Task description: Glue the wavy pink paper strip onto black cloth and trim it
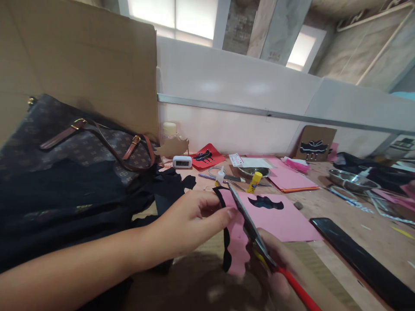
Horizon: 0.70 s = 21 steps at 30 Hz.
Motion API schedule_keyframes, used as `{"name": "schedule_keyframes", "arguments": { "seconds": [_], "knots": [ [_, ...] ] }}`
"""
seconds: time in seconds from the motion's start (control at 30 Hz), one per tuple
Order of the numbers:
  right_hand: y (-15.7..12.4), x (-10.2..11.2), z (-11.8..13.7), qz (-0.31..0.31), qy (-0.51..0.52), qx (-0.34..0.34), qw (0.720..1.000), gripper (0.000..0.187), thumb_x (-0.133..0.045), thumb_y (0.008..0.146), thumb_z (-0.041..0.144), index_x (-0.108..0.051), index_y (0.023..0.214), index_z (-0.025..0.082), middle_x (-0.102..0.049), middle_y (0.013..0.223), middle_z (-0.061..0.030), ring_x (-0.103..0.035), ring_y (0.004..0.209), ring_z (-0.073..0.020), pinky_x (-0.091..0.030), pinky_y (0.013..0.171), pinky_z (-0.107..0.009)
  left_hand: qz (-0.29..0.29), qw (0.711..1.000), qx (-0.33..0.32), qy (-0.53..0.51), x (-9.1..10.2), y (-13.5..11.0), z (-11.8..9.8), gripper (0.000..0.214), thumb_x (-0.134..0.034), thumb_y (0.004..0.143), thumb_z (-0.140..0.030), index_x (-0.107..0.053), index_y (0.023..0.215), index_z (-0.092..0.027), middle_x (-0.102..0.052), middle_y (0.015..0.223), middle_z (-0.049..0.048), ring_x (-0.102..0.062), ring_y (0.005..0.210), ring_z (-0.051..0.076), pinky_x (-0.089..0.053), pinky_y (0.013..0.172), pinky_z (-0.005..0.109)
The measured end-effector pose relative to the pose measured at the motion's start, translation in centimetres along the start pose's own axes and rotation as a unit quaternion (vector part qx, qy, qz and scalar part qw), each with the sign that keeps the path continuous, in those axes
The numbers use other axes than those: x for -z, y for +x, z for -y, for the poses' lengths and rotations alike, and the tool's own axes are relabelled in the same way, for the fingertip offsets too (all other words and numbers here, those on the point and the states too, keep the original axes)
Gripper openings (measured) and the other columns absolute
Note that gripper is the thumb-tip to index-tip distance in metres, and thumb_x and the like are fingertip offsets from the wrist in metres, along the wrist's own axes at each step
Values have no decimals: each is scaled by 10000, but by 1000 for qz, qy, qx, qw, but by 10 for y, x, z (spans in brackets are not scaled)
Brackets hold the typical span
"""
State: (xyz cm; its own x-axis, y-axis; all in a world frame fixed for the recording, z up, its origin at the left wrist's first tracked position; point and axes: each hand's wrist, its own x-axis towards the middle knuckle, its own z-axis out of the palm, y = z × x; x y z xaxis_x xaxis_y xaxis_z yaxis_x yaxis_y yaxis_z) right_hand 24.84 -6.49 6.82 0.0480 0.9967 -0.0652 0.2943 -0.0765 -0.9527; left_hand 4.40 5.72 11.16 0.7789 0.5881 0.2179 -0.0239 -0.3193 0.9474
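Observation:
My left hand (197, 218) pinches a strip of pink paper (238, 250) with a wavy edge, its thumb lying across the front. Black material (226, 255) shows along the strip's left side. In my right hand (279, 263) is a pair of scissors (249, 224) with red and yellow on the handles. The blades point up and away along the strip's right edge. Beyond them, a black scalloped cutout (266, 202) lies on a pink sheet (292, 222).
A yellow glue stick (254, 182), a small white bottle (219, 176) and a metal bowl (254, 171) stand behind. A white digital clock (182, 162) sits near a red card (207, 156). Left are a brown handbag (97, 138) and dark cloth (65, 207); right, a long black object (359, 259).

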Motion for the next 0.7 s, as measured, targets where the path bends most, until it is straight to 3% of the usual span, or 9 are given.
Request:
{"name": "schedule_keyframes", "arguments": {
  "seconds": [0.27,0.4,0.5,0.7],
  "knots": [
    [-1,5,-10,28,-16,14,999,290,-614,998,340,-629,1250,196,-642,1275,-96,-667,1036,-225,-585,876,-423,-3,1000,-7,-9,-1,1,1,257,-560,941,-317,-694,811,-139,-715,825,42,-629,777,173,-507,700,255],
    [3,-3,-20,37,-12,36,999,296,-616,973,448,-657,1094,181,-672,991,-41,-642,811,-173,-564,744,-345,4,1000,-14,-14,0,1,1,255,-555,947,-307,-691,812,-139,-717,822,38,-628,763,162,-501,695,246],
    [5,-10,-26,22,-2,48,999,441,-696,824,615,-654,1016,220,-551,729,8,-530,655,-163,-491,649,-315,-2,1000,-14,-1,3,1,0,307,-536,961,-342,-695,803,-132,-722,819,51,-658,784,185,-520,739,279],
    [8,-14,-28,-1,11,26,1000,471,-686,709,676,-626,950,276,-427,632,15,-393,585,-181,-425,611,-350,-46,998,-17,31,8,2,1,303,-601,929,-396,-739,871,-133,-733,864,54,-672,841,210,-536,769,303]
  ]
}}
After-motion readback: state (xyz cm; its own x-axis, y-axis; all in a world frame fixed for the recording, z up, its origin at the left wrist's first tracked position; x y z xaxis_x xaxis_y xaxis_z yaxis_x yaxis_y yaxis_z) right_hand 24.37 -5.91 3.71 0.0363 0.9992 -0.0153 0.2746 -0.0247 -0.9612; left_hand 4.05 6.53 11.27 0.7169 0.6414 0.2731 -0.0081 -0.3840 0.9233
